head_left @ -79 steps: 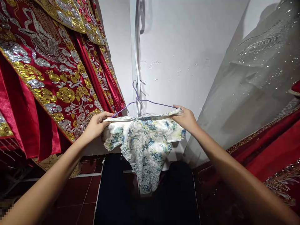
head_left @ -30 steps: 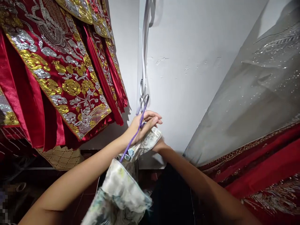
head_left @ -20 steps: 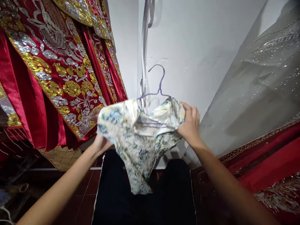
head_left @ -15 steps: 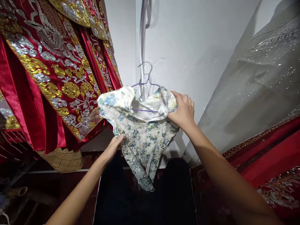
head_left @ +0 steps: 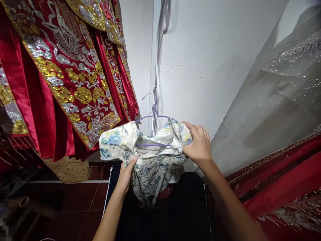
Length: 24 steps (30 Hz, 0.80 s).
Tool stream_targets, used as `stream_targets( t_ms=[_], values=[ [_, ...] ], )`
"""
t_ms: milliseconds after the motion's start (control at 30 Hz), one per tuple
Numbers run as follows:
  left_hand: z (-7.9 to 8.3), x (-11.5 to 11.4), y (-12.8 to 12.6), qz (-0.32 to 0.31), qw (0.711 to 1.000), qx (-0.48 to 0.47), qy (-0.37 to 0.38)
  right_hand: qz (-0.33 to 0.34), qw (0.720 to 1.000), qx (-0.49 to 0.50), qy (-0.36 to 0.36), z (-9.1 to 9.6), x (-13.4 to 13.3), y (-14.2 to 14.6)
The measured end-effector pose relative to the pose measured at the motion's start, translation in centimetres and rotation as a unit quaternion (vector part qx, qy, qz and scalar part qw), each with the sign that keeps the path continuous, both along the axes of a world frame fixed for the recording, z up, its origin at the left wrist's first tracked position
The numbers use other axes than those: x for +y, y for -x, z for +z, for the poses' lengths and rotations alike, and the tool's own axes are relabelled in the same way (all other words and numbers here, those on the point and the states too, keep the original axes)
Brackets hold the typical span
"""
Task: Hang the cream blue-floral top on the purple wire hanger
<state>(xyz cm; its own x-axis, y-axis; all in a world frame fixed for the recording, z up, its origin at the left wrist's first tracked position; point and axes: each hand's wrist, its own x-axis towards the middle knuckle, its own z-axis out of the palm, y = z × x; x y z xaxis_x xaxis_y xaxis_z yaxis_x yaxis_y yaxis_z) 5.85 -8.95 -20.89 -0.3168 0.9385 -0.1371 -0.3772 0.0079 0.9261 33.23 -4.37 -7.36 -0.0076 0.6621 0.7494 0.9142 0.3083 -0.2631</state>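
Your right grip clutches the white-and-blue floral satin garment draped on a thin purple wire hanger. Left of it and lower, your left grip pinches the cloth.

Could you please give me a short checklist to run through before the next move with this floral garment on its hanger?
1. Right hand grips the garment at its right shoulder: ok.
2. Left hand holds the cloth lower down on the left: ok.
3. Hanger bar sits inside the neck opening: ok.
4. Garment lies smooth on the hanger: not ok, it is bunched at both shoulders.
5. Hook is free of the white strips on the wall: cannot tell, they overlap.
6. Left sleeve is apart from the red robes: cannot tell, they look very close.
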Motion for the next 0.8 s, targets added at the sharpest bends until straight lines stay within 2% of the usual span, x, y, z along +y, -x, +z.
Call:
stream_targets(
  t_ms=[133,233,300,400,533,633,733,800],
  values=[
    [1.6,-0.3,0.4,-0.002,0.999,0.017,-0.042,-0.048,0.998,0.041,-0.021,1.2,-0.1,-0.9],
    [2.7,0.0,0.4,-0.035,0.996,0.043,-0.074,-0.058,0.997,0.038,0.015,2.7,1.4,-1.4],
    [3.0,0.4,0.1,-0.033,0.994,0.050,-0.090,-0.061,0.997,0.016,0.039,3.7,2.3,-1.4],
    [2.5,0.7,-0.5,-0.018,0.995,0.046,-0.086,-0.055,0.998,-0.001,0.032,4.2,2.4,-1.5],
    [1.3,0.6,-1.4,0.006,0.998,0.042,-0.043,-0.049,0.999,0.022,0.001,4.0,1.3,-1.8],
    [1.7,0.9,-1.9,0.004,0.998,0.016,-0.067,-0.050,0.999,0.020,-0.009,4.6,1.5,-1.1],
    [2.7,1.2,-1.9,0.038,0.996,0.000,-0.077,-0.032,0.999,0.003,-0.023,5.5,2.1,0.4],
    [2.6,1.0,-1.5,0.060,0.996,-0.006,-0.067,-0.013,1.000,0.001,-0.027,5.5,2.3,1.0]
  ],
)
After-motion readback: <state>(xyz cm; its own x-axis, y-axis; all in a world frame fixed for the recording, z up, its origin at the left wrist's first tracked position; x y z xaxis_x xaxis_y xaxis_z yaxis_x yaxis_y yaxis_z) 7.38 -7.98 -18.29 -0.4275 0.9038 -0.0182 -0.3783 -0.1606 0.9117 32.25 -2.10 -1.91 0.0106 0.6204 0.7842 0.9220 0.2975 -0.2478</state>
